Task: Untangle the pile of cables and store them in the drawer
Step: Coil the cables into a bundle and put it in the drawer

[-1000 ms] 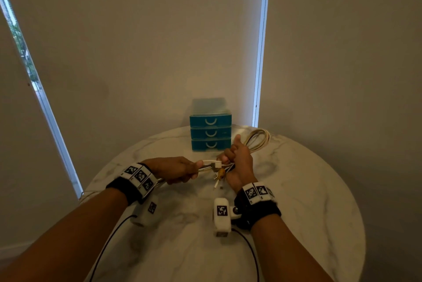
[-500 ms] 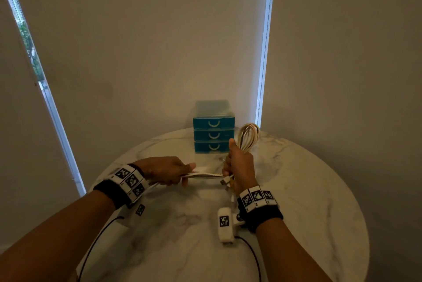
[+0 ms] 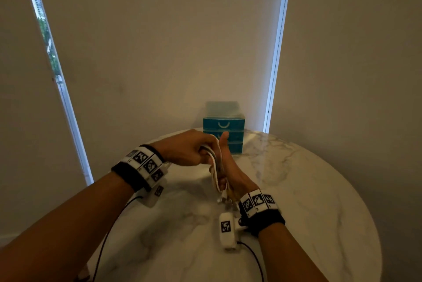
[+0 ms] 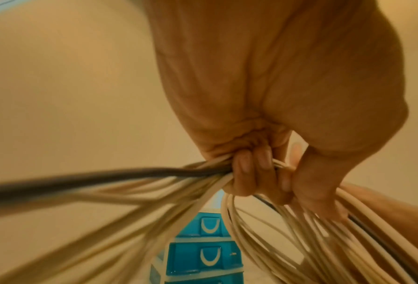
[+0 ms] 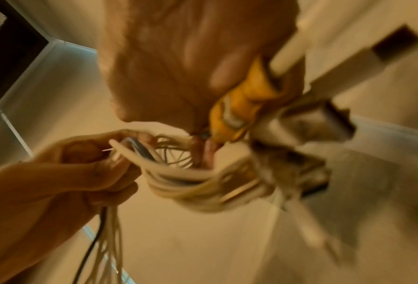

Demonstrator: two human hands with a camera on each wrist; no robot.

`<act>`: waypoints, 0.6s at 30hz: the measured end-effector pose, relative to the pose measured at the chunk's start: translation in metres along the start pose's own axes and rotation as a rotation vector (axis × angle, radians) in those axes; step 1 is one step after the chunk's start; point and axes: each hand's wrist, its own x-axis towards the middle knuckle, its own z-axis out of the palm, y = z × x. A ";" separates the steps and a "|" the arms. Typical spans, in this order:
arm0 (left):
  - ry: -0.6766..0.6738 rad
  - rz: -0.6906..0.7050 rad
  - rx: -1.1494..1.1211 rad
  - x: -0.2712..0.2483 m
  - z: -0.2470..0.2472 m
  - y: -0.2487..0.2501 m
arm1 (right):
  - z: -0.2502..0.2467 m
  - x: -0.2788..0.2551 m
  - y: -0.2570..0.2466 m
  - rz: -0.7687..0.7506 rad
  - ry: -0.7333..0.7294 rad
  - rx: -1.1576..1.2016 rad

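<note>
A bundle of cream and dark cables [image 3: 214,167] hangs between both hands above the round marble table [image 3: 296,190]. My left hand [image 3: 194,151] grips the upper loops, its fingers curled round the strands [image 4: 203,173]. My right hand [image 3: 230,174] holds the lower part of the bundle with the thumb up; plugs, one yellow [image 5: 242,100], stick out below its palm. The left hand [image 5: 81,163] also shows in the right wrist view, gripping the loops [image 5: 191,182]. A small blue drawer unit [image 3: 225,131] stands behind the hands, its drawers all shut [image 4: 203,255].
The drawer unit sits at the table's far edge against the wall. Window strips [image 3: 276,46] flank the wall. Black wrist-camera leads [image 3: 109,236] trail over the table's near side.
The left hand has moved right and up from the stretched cable end to meet the right hand at the coil. The bundle is now gathered upright between both hands.
</note>
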 end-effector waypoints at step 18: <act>-0.008 -0.073 0.203 0.037 -0.019 0.001 | -0.015 -0.015 0.002 0.270 -0.201 -0.116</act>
